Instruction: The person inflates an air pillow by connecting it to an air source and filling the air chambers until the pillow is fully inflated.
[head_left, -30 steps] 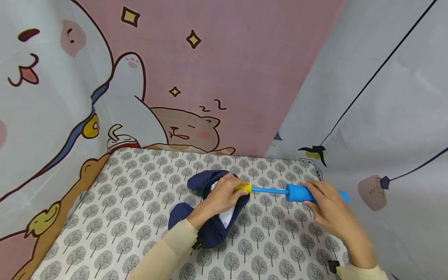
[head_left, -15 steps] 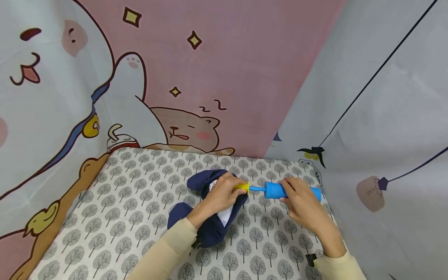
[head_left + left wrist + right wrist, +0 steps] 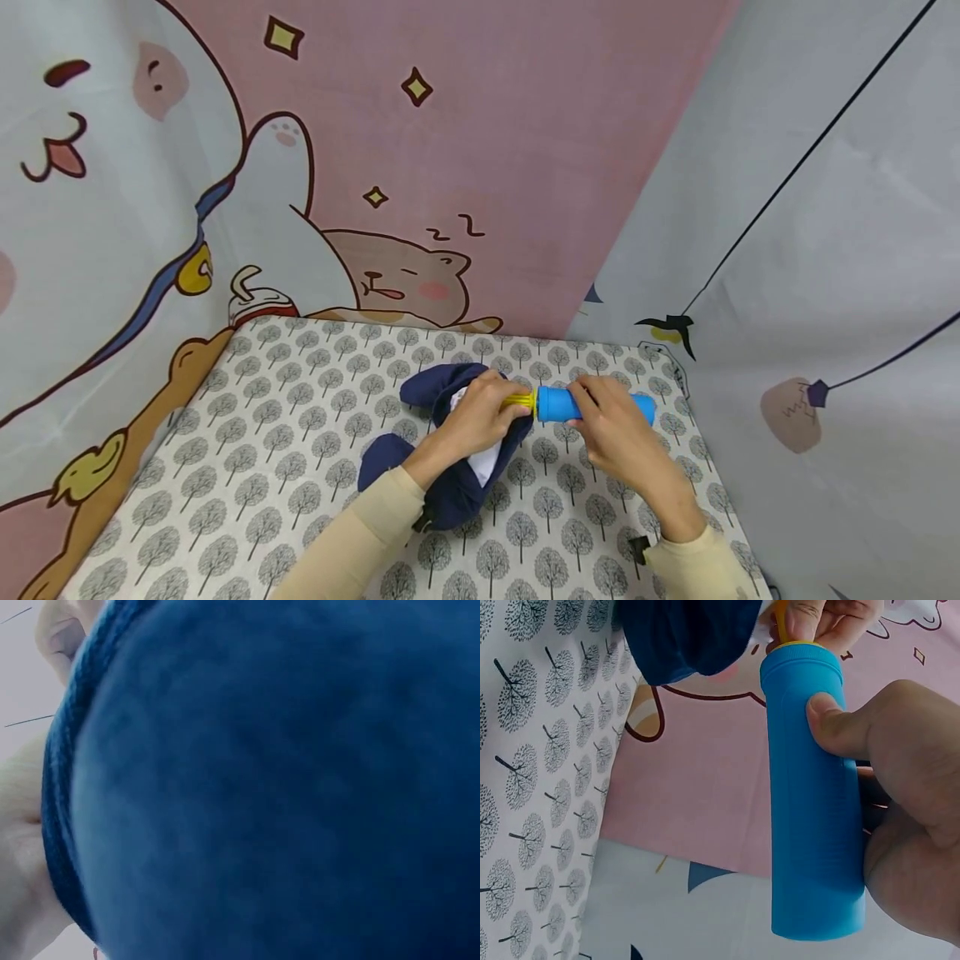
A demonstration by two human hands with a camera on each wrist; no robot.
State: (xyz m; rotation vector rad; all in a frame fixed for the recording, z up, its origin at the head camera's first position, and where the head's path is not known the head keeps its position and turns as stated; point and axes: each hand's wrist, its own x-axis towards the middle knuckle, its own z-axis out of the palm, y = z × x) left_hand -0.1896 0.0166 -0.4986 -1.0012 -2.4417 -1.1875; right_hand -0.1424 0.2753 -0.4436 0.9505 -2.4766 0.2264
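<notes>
The blue barrel of a hand pump (image 3: 557, 405) lies level above the table, held by my right hand (image 3: 618, 429). In the right wrist view, the thumb presses along the blue barrel (image 3: 810, 825) and the other fingers go behind it. My left hand (image 3: 480, 417) pinches the pump's ribbed yellow end (image 3: 521, 402), which meets the barrel. Under the left hand sits a navy U-shaped fabric piece like a neck pillow (image 3: 457, 496), white material (image 3: 483, 462) showing in its opening. Navy cloth (image 3: 262, 787) fills most of the left wrist view. Where the yellow end joins the pillow is hidden.
The table is covered with a tree-print cloth (image 3: 255, 483). Behind it hangs a pink and white cartoon backdrop (image 3: 525, 167), and a pale grey sheet (image 3: 847, 250) rises along the right side. A small black piece (image 3: 639, 550) is by the right sleeve.
My right hand has slid the blue barrel left until the thin blue rod disappeared and the barrel met the yellow end. The left hand and the navy pillow have stayed in place.
</notes>
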